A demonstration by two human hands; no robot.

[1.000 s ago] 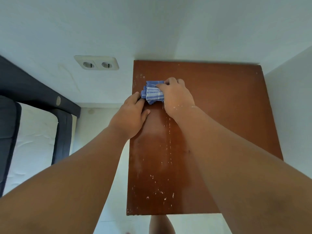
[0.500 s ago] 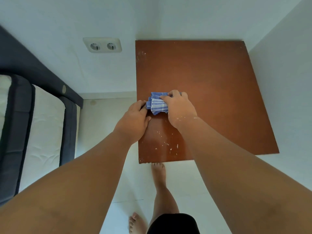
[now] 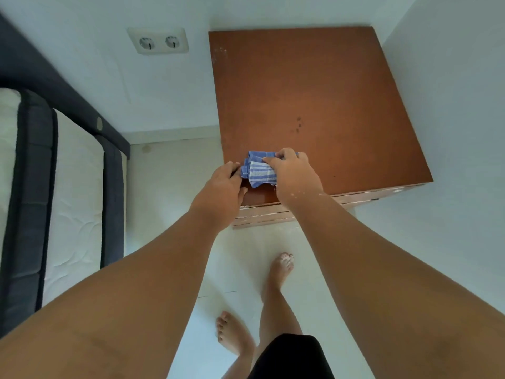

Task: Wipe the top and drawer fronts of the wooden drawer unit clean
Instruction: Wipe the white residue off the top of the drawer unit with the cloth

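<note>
I see the unit (image 3: 314, 105) in the wall corner at 12 o'clock. On its top, near the front-left corner, my right hand (image 3: 293, 175) clutches the cloth (image 3: 257, 172). My left hand (image 3: 222, 187) curls over the left edge, touching the cloth. Bed (image 3: 54, 187) at 9 o'clock, socket (image 3: 158, 41) at 11.

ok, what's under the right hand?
A bunched blue striped cloth pressed on the drawer unit's top by the right hand. The cloth's part beneath the palm is hidden.
</note>
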